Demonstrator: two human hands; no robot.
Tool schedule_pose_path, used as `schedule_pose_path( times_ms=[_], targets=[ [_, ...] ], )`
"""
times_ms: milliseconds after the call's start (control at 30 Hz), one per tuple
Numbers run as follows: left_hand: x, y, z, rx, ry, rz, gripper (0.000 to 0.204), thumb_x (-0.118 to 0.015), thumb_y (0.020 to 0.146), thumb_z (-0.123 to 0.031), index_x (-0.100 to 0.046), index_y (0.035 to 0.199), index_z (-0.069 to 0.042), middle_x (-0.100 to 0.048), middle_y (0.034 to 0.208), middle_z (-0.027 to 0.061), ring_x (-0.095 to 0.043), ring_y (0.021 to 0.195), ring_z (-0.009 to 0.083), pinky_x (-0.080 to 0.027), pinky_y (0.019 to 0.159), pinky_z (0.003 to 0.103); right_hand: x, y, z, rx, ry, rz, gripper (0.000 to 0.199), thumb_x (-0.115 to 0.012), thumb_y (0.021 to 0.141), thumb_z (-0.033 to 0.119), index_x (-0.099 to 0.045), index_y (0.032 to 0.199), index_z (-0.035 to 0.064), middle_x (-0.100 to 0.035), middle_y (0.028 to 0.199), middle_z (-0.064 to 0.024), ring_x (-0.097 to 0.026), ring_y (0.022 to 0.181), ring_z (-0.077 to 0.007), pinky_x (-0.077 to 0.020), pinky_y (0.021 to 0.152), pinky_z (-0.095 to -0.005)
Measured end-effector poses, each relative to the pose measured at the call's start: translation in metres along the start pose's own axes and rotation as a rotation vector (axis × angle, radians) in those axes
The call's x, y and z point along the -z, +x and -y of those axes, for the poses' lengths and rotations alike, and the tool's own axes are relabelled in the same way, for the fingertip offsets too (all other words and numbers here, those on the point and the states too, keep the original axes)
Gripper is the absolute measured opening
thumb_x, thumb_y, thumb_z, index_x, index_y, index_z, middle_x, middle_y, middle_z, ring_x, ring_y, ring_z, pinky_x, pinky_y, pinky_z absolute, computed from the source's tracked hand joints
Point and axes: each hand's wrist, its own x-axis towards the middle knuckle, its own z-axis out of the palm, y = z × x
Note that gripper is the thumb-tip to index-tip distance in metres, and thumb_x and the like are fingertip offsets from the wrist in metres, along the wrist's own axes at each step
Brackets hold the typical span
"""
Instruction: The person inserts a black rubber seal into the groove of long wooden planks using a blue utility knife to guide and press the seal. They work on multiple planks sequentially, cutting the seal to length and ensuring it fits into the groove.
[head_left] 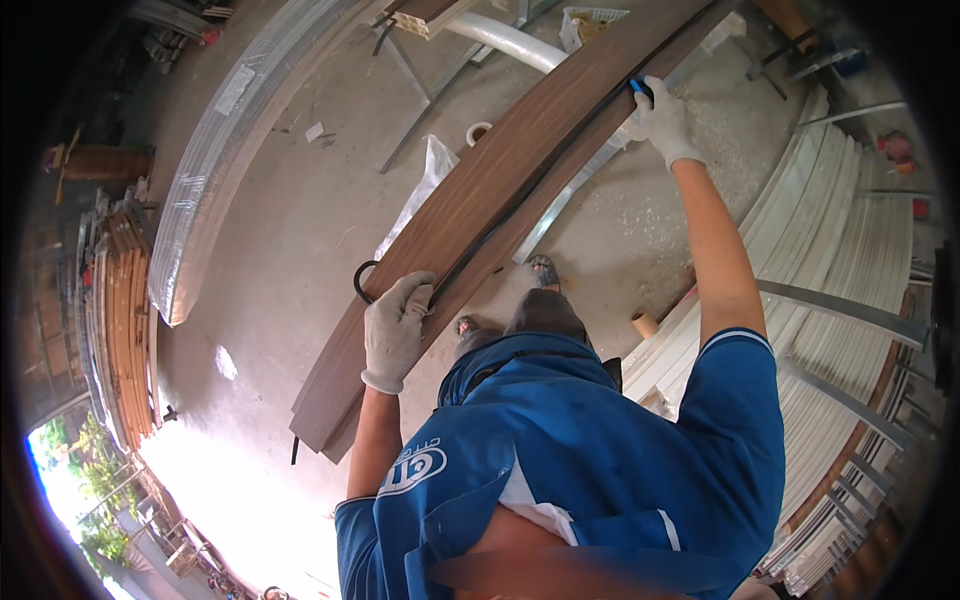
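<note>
A long brown wood-grain profile [470, 200] runs diagonally before me, from the lower left to the upper right. Along its length lies a dark groove with a black flexible strip [490, 235] in it. My left hand [395, 330], in a pale work glove, rests on the near part of the profile, its fingers curled on the strip; a black loop [362, 282] sticks out beside it. Farther up, my gloved right hand [665, 125] is closed around a small blue-and-black hand tool [641, 89] at the groove. The tool's exact kind is hidden by the fingers.
Plastic-wrapped long profiles [215, 170] curve along the left. White profiles [800, 270] lie on metal racks at the right. Stacked brown boards [125, 320] stand far left. A metal support [570, 195] is under the profile, and a cardboard tube [645, 324] sits on the floor.
</note>
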Motion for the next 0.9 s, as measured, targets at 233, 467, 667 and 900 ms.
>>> schedule_pose_path(
  times_ms=[233,467,667,900],
  targets=[
    [-0.013,0.005,0.005,-0.313,0.622,0.074,0.018,-0.071,0.090,-0.026,-0.079,0.098,-0.012,-0.069,0.089,0.0103,-0.069,0.086,0.0321,-0.053,0.077,0.046,-0.007,0.004,-0.007,0.022,-0.069,0.018,0.046,-0.050,0.105,0.041,-0.055,0.144,0.0181,-0.072,0.122,-0.0207,-0.068,0.115,-0.0407,-0.0523,0.098,-0.0514],
    [-0.015,0.012,-0.001,-0.498,0.788,0.075,0.011,-0.077,0.080,-0.024,-0.079,0.082,-0.014,-0.067,0.084,0.0041,-0.062,0.092,0.0296,-0.045,0.080,0.047,-0.004,0.001,-0.004,0.009,-0.086,0.027,0.045,-0.049,0.105,0.042,-0.055,0.144,0.0193,-0.072,0.121,-0.0204,-0.069,0.114,-0.0403,-0.0532,0.096,-0.0511],
    [-0.016,0.017,-0.004,-0.437,0.666,0.082,0.006,-0.080,0.076,-0.019,-0.077,0.076,-0.014,-0.067,0.083,0.0022,-0.059,0.094,0.0285,-0.043,0.081,0.046,0.002,-0.002,0.002,-0.012,-0.029,0.010,0.045,-0.060,0.101,0.037,-0.058,0.141,0.0181,-0.071,0.116,-0.0267,-0.068,0.110,-0.0459,-0.0530,0.095,-0.0511],
    [-0.012,0.013,-0.002,-0.330,0.508,0.102,0.011,-0.073,0.086,-0.020,-0.075,0.094,-0.012,-0.071,0.092,0.0087,-0.067,0.094,0.0366,-0.050,0.081,0.050,0.002,-0.004,0.004,-0.005,-0.083,0.011,0.044,-0.052,0.104,0.041,-0.056,0.143,0.0194,-0.073,0.116,-0.0227,-0.070,0.109,-0.0425,-0.0535,0.095,-0.0510]
  ],
)
